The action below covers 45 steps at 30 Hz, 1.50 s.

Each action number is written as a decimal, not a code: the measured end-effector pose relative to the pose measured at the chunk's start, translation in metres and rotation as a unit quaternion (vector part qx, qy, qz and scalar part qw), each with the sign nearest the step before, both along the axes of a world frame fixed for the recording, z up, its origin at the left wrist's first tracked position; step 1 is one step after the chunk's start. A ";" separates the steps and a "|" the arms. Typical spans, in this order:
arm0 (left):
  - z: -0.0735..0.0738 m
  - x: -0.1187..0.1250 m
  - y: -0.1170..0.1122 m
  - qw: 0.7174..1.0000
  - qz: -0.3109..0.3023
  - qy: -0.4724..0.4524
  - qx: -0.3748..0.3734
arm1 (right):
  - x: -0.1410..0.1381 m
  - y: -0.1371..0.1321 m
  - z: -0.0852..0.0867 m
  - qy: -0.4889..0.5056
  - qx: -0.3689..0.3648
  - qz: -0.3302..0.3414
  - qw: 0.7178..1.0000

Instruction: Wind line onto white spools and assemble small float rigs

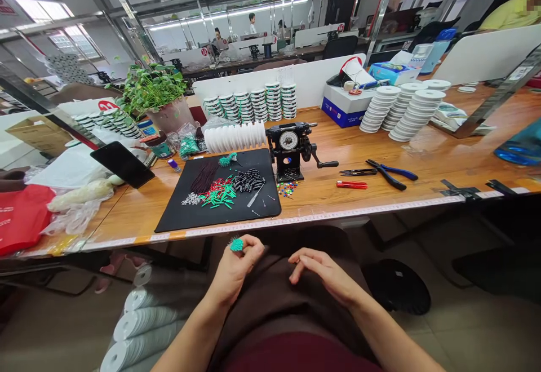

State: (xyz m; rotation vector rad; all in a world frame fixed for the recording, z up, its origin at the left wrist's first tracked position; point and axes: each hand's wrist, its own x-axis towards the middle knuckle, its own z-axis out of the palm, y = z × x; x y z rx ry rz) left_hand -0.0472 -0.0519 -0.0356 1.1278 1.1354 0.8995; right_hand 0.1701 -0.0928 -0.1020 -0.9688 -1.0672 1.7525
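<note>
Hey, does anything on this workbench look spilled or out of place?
Yes: a small scatter of loose coloured beads lies on the wooden bench off the black mat, below the hand-cranked winder, apart from the sorted piles.

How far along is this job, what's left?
Looks done: stacks of white spools stand on the bench. In hand: the left hand pinches a green bristly tuft; the right hand holds nothing. Still left: green, red and black pieces on the black mat.

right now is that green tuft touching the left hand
Touching. The head view plainly shows the green bristly tuft held at the fingertips of the left hand, with no gap between them.
</note>
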 end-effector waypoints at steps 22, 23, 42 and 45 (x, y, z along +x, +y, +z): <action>0.033 -0.030 0.110 0.889 0.048 0.382 0.248 | -0.002 -0.003 0.013 0.164 -0.165 -0.189 0.954; 0.035 -0.025 0.108 0.877 0.075 0.388 0.273 | -0.002 -0.003 0.016 0.182 -0.171 -0.189 0.949; -0.008 0.045 -0.002 0.988 -0.149 -0.017 -0.027 | 0.100 0.070 0.061 -0.459 0.333 -0.335 0.752; -0.009 0.041 -0.003 0.989 -0.141 -0.026 -0.046 | 0.157 0.115 0.069 -0.551 0.325 -0.284 0.714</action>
